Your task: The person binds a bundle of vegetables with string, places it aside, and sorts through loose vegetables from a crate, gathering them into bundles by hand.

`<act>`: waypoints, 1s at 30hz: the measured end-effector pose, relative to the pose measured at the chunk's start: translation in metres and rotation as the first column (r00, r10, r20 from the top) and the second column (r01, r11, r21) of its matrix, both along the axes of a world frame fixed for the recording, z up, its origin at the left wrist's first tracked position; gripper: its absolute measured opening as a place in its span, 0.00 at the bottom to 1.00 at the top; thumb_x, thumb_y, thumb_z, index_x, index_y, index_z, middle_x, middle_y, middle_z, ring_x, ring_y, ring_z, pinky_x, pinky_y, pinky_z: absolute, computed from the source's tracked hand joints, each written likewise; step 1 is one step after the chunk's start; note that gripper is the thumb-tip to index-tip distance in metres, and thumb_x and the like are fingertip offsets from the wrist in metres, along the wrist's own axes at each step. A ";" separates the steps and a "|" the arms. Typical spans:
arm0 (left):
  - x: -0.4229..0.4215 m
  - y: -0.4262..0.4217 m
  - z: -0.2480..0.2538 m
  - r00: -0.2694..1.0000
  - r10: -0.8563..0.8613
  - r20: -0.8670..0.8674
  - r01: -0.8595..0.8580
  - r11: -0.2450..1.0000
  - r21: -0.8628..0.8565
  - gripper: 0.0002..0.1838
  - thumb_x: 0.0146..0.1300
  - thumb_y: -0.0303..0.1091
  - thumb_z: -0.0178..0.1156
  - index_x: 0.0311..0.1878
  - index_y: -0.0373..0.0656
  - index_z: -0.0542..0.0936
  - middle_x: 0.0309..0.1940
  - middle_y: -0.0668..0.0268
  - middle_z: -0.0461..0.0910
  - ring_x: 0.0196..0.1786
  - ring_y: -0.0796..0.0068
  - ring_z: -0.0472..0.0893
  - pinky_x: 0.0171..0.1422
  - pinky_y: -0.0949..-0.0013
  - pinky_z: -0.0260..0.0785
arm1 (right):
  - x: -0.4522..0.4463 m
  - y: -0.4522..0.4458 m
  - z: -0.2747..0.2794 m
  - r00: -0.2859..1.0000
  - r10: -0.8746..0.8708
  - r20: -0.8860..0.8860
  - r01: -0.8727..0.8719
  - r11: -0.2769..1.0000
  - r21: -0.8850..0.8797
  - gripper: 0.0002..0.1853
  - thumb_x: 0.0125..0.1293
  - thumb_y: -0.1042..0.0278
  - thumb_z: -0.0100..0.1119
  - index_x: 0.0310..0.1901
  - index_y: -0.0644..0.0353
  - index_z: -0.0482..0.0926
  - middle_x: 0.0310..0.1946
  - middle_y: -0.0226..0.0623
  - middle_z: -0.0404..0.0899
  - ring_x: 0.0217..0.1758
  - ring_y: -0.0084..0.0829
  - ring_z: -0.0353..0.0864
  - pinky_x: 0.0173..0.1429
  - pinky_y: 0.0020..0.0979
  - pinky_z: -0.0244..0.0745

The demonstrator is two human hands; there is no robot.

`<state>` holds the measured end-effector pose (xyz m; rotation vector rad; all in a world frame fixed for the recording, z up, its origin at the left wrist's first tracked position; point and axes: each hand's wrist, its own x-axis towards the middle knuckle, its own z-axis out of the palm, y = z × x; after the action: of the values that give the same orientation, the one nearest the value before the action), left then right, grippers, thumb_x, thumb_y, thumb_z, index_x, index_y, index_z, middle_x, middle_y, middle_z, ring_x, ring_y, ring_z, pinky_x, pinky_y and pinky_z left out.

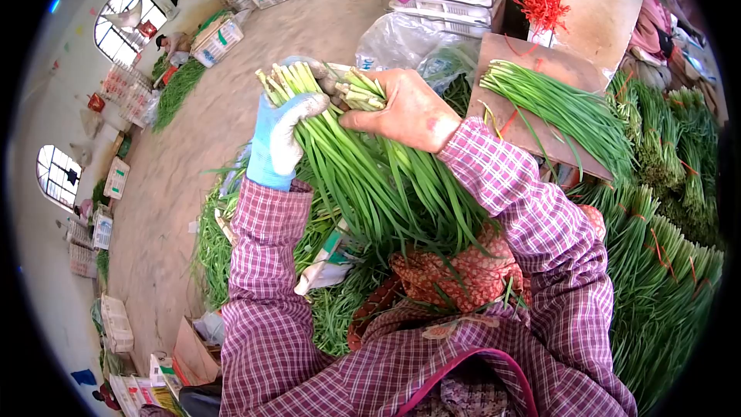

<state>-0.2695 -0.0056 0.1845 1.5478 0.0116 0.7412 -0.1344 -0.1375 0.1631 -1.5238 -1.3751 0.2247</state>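
Garlic chives, apparently, held at the pale stem ends in both hands.
Gloved left hand (pixel 282 139) closed round the larger bundle (pixel 347 177), its far fingers partly hidden; right hand (pixel 413 108) pinches the smaller bunch (pixel 361 94) just beside. Leaves slope from the grips down and rightward toward the lap. The board (pixel 498 48), bearing loose chives (pixel 556 108), lies right of both hands, nearer the right.

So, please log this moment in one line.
left hand: gloved, holds green stalks; right hand: bare, holds smaller bunch; board: more stalks
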 end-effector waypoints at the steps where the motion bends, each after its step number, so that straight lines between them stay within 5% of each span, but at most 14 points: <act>1: 0.000 0.000 0.000 1.000 -0.004 0.002 0.004 1.000 -0.002 0.20 0.49 0.27 0.58 0.48 0.38 0.73 0.39 0.62 0.75 0.44 0.71 0.76 0.53 0.67 0.70 | 0.001 -0.002 0.002 1.000 -0.004 0.002 0.004 1.000 -0.002 0.20 0.52 0.57 0.69 0.44 0.59 0.82 0.33 0.45 0.83 0.36 0.40 0.84 0.45 0.37 0.76; 5: -0.004 0.006 -0.002 0.997 0.003 -0.076 -0.005 1.000 -0.018 0.20 0.49 0.25 0.64 0.48 0.36 0.75 0.34 0.64 0.79 0.35 0.73 0.80 0.41 0.72 0.75 | 0.011 -0.027 0.029 0.961 0.127 -0.248 -0.178 0.964 -0.198 0.10 0.57 0.63 0.67 0.36 0.59 0.82 0.27 0.32 0.81 0.27 0.20 0.79 0.36 0.27 0.77; 8: -0.013 0.023 -0.012 0.988 0.041 -0.150 -0.040 0.999 0.012 0.22 0.50 0.28 0.63 0.50 0.35 0.75 0.31 0.64 0.78 0.31 0.73 0.79 0.37 0.71 0.75 | 0.034 -0.043 0.034 0.888 0.284 -0.362 -0.295 0.955 0.026 0.12 0.57 0.63 0.68 0.38 0.60 0.81 0.29 0.32 0.81 0.28 0.21 0.80 0.35 0.26 0.80; 9: -0.016 0.028 -0.016 0.981 0.105 -0.163 -0.103 0.995 0.019 0.23 0.51 0.30 0.62 0.52 0.35 0.74 0.30 0.65 0.77 0.30 0.73 0.78 0.36 0.71 0.75 | 0.044 -0.039 0.024 0.906 0.275 -0.322 -0.263 0.961 0.081 0.16 0.57 0.60 0.70 0.41 0.61 0.81 0.30 0.33 0.81 0.27 0.23 0.80 0.36 0.28 0.79; 11: -0.019 0.033 -0.017 0.979 0.144 -0.143 -0.147 0.989 -0.012 0.25 0.54 0.32 0.61 0.55 0.33 0.72 0.29 0.64 0.75 0.30 0.74 0.76 0.35 0.71 0.73 | 0.058 -0.026 0.008 0.996 -0.021 0.086 0.012 0.994 0.110 0.18 0.58 0.58 0.69 0.43 0.62 0.81 0.30 0.32 0.81 0.28 0.24 0.79 0.38 0.29 0.77; 13: -0.021 0.025 -0.010 0.993 0.096 -0.063 -0.100 0.992 -0.071 0.26 0.55 0.32 0.60 0.56 0.33 0.69 0.27 0.66 0.71 0.29 0.74 0.73 0.34 0.70 0.70 | 0.051 -0.028 0.014 0.990 -0.107 0.097 0.099 0.992 0.080 0.19 0.58 0.56 0.69 0.42 0.62 0.80 0.30 0.32 0.81 0.30 0.25 0.79 0.41 0.30 0.75; 17: -0.024 0.006 0.007 1.000 -0.012 0.002 0.012 0.993 -0.118 0.24 0.55 0.34 0.61 0.54 0.38 0.69 0.30 0.67 0.70 0.33 0.74 0.70 0.38 0.69 0.67 | 0.027 -0.028 0.035 0.972 0.125 -0.199 -0.098 0.985 0.141 0.17 0.60 0.55 0.68 0.40 0.61 0.80 0.31 0.32 0.81 0.31 0.21 0.80 0.38 0.27 0.75; 21: -0.011 -0.025 0.010 0.993 -0.044 0.113 0.081 0.937 -0.340 0.20 0.51 0.33 0.61 0.49 0.39 0.75 0.38 0.64 0.77 0.40 0.68 0.77 0.49 0.63 0.73 | -0.006 -0.027 0.054 0.730 0.449 -0.516 -0.363 0.894 0.263 0.13 0.59 0.62 0.69 0.40 0.61 0.81 0.32 0.32 0.82 0.33 0.21 0.81 0.40 0.23 0.77; 23: 0.003 -0.015 -0.021 0.970 -0.157 0.184 0.233 0.811 -0.537 0.26 0.50 0.38 0.61 0.54 0.37 0.75 0.50 0.56 0.79 0.53 0.58 0.79 0.61 0.54 0.72 | -0.011 -0.020 0.044 0.723 0.438 -0.534 -0.346 0.899 0.268 0.13 0.59 0.62 0.69 0.40 0.61 0.81 0.33 0.31 0.82 0.35 0.20 0.81 0.41 0.24 0.76; 25: 0.013 -0.022 -0.037 0.922 -0.277 0.272 0.387 0.714 -0.583 0.30 0.50 0.41 0.62 0.57 0.37 0.74 0.53 0.53 0.78 0.54 0.57 0.79 0.61 0.54 0.73 | -0.019 -0.020 0.034 0.719 0.340 -0.607 -0.246 0.940 0.236 0.14 0.58 0.60 0.70 0.38 0.61 0.81 0.32 0.29 0.82 0.35 0.19 0.79 0.41 0.25 0.75; 27: 0.015 -0.045 -0.041 0.939 -0.203 0.279 0.338 0.700 -0.629 0.31 0.51 0.43 0.61 0.58 0.37 0.73 0.53 0.52 0.78 0.54 0.57 0.79 0.61 0.54 0.73 | -0.022 -0.019 0.021 0.753 0.326 -0.571 -0.199 0.941 0.275 0.14 0.58 0.59 0.69 0.37 0.61 0.81 0.31 0.29 0.82 0.35 0.19 0.79 0.42 0.25 0.75; 30: 0.017 -0.052 -0.054 0.947 -0.228 0.225 0.319 0.725 -0.611 0.35 0.53 0.45 0.59 0.64 0.40 0.68 0.59 0.56 0.73 0.59 0.58 0.75 0.67 0.54 0.68 | -0.021 -0.013 -0.001 0.945 0.116 -0.307 -0.008 0.944 0.330 0.24 0.60 0.61 0.68 0.54 0.63 0.72 0.45 0.34 0.78 0.49 0.23 0.75 0.55 0.28 0.71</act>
<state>-0.2525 -0.0581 0.1300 0.8075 -0.0595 0.5203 -0.1557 -0.1506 0.1622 -1.1133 -1.1342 0.2608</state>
